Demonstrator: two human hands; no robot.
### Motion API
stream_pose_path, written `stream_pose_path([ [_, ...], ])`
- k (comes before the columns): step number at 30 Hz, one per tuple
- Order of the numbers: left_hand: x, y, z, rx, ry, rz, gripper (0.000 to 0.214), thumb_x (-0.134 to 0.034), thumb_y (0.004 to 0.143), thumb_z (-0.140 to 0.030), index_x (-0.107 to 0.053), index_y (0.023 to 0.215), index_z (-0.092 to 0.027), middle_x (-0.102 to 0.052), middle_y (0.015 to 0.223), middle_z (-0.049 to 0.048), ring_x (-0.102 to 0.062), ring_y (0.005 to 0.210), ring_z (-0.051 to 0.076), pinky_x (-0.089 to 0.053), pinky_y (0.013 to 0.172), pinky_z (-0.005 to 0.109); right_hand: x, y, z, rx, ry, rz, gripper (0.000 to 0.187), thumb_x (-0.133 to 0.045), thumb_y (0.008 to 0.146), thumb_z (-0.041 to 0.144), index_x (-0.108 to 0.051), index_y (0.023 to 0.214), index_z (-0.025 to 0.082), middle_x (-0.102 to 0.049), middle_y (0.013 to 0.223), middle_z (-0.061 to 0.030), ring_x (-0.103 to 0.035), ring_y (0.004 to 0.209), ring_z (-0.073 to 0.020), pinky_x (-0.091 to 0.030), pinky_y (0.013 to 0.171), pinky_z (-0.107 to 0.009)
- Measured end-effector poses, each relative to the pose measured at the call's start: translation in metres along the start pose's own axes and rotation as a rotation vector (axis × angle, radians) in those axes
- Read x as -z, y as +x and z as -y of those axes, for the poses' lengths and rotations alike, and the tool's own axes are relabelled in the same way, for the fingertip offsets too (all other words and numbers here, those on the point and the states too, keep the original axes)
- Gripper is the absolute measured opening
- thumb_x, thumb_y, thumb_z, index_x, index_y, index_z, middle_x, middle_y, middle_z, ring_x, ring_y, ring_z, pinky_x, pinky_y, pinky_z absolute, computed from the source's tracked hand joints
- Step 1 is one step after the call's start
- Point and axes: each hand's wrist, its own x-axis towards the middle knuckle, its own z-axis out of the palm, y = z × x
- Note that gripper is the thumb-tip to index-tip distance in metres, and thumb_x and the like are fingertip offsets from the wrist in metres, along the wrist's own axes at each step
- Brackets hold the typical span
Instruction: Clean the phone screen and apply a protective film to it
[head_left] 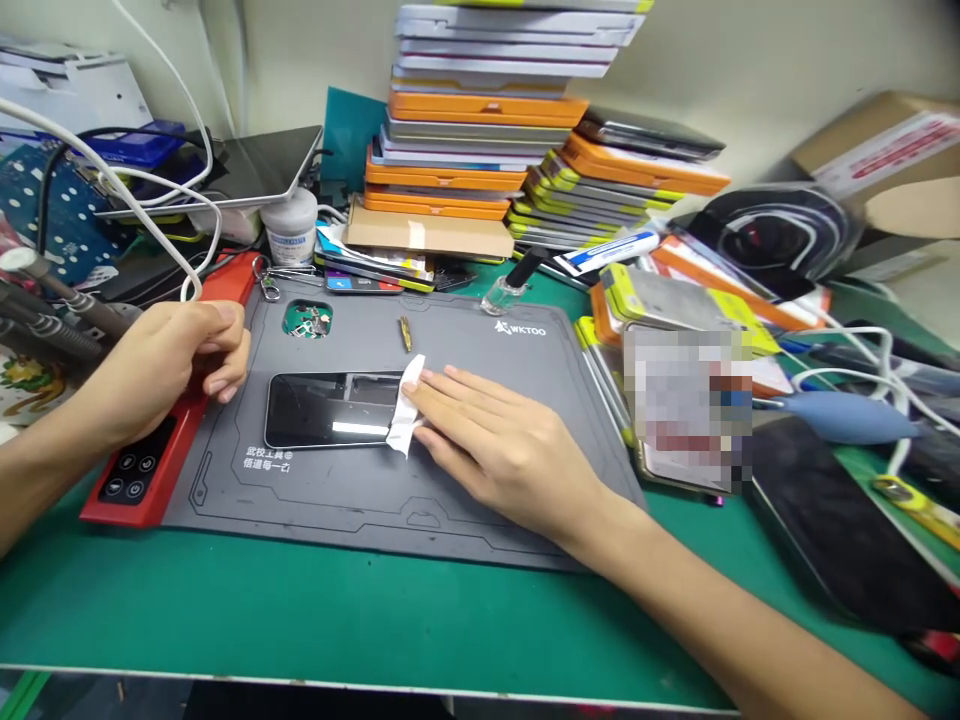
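On my feed the counter (300,612) is smooth green with a pale front edge, and on it lies a matte grey mat (337,510), printed with thin dark lines and white lettering. A red panel (144,475) with a glossy black button pad runs along the mat's left side. Toward the upper middle of the frame I see a small brass-coloured piece (406,334), slim and ridged, and a clear glass bottle (504,296) with a black cap. Stacked flat boxes (487,108), orange, white and grey, fill the top middle.

The phone (330,408) lies on the mat left of the frame's centre, its glass black and glossy — a bright white strip of reflection crosses its lower part. Its rim is thin and pale, its corners rounded. The long axis runs left to right; which end is the top I cannot tell.

My right hand (514,440) lies flattened, fingers long and close together, holding a crumpled white wipe (407,408) on the phone's right end. My left hand (184,350) is curled above the red panel — whether anything is inside it, I cannot tell.
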Motion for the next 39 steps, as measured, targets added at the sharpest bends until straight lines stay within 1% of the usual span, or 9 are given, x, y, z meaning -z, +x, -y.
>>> stream_pose_path([
  [4, -0.001, -0.001, 0.001, -0.074, 0.093, -0.024, 0.047, -0.041, 0.109, -0.037, -0.034, 0.064, -0.029, -0.044, 0.051, -0.0008, -0.050, 0.054, 0.017, -0.048, 0.061, 0.036, 0.003, 0.000, -0.006, -0.050, 0.035, 0.013, 0.027, -0.065, 0.115, 0.013, -0.087, 0.132, 0.014, -0.090, 0.134, -0.0117, -0.086, 0.131, -0.0311, -0.071, 0.119, -0.051],
  [9, -0.002, -0.003, -0.002, -0.192, 0.435, 0.064, 0.057, -0.043, 0.112, -0.051, -0.054, 0.062, -0.026, -0.062, 0.063, 0.0014, -0.056, 0.058, 0.017, -0.044, 0.063, 0.036, 0.010, 0.001, -0.010, -0.036, 0.124, 0.017, 0.024, -0.066, 0.116, 0.017, -0.088, 0.124, 0.016, -0.093, 0.125, -0.0081, -0.090, 0.117, -0.0267, -0.072, 0.115, -0.046],
  [14, -0.005, 0.019, -0.007, -0.034, 0.597, 0.091, 0.051, -0.041, 0.108, -0.060, -0.060, 0.075, -0.027, -0.067, 0.068, 0.0001, -0.058, 0.056, 0.018, -0.045, 0.063, 0.035, 0.005, 0.007, -0.011, -0.033, 0.098, -0.012, 0.024, -0.065, 0.116, 0.016, -0.088, 0.121, 0.013, -0.093, 0.118, -0.0122, -0.091, 0.107, -0.0262, -0.074, 0.109, -0.046],
  [16, -0.010, 0.032, -0.011, -0.020, 0.696, 0.097, 0.043, -0.043, 0.104, -0.059, -0.058, 0.079, -0.027, -0.070, 0.071, 0.0003, -0.061, 0.061, 0.019, -0.044, 0.067, 0.035, 0.006, 0.007, -0.011, -0.022, 0.106, -0.010, 0.023, -0.065, 0.115, 0.015, -0.087, 0.120, 0.011, -0.093, 0.115, -0.0129, -0.090, 0.105, -0.0268, -0.074, 0.108, -0.047],
  [21, -0.027, 0.050, -0.016, -0.152, 0.938, 0.056, 0.029, -0.043, 0.094, -0.054, -0.049, 0.081, -0.029, -0.058, 0.064, -0.0002, -0.055, 0.062, 0.023, -0.034, 0.068, 0.037, 0.011, 0.005, -0.004, -0.016, 0.100, 0.003, 0.022, -0.066, 0.114, 0.014, -0.086, 0.123, 0.011, -0.093, 0.114, -0.0109, -0.089, 0.095, -0.0235, -0.074, 0.107, -0.046],
  [25, -0.036, 0.057, -0.010, -0.220, 1.072, 0.078, 0.033, -0.038, 0.098, -0.054, -0.056, 0.083, -0.029, -0.062, 0.068, 0.0022, -0.057, 0.065, 0.025, -0.031, 0.068, 0.039, 0.006, 0.011, -0.002, -0.046, 0.041, -0.026, 0.025, -0.062, 0.116, 0.014, -0.085, 0.123, 0.011, -0.093, 0.115, -0.0115, -0.088, 0.095, -0.0243, -0.074, 0.106, -0.045],
  [31, -0.044, 0.060, -0.003, -0.214, 1.161, 0.044, 0.039, -0.037, 0.105, -0.050, -0.057, 0.078, -0.029, -0.056, 0.059, 0.0009, -0.051, 0.056, 0.024, -0.025, 0.064, 0.039, 0.009, 0.003, -0.014, -0.079, 0.160, -0.051, 0.027, -0.068, 0.109, 0.007, -0.085, 0.124, 0.021, -0.094, 0.111, -0.0056, -0.088, 0.092, -0.0224, -0.076, 0.095, -0.041],
  [34, -0.045, 0.057, -0.003, -0.245, 1.177, 0.059, 0.039, -0.040, 0.107, -0.046, -0.061, 0.080, -0.028, -0.060, 0.060, 0.0006, -0.054, 0.054, 0.022, -0.025, 0.062, 0.038, 0.010, -0.004, -0.017, -0.114, 0.172, -0.028, 0.028, -0.067, 0.109, 0.006, -0.083, 0.127, 0.021, -0.094, 0.114, -0.0076, -0.089, 0.100, -0.0241, -0.075, 0.088, -0.040],
  [39, -0.046, 0.054, -0.005, -0.269, 1.167, 0.076, 0.038, -0.044, 0.110, -0.043, -0.069, 0.089, -0.025, -0.077, 0.073, 0.0038, -0.066, 0.060, 0.023, -0.029, 0.061, 0.037, -0.001, -0.007, -0.017, -0.102, 0.084, 0.020, 0.028, -0.065, 0.114, 0.012, -0.077, 0.139, 0.014, -0.089, 0.133, -0.0178, -0.085, 0.126, -0.0361, -0.072, 0.103, -0.056],
])
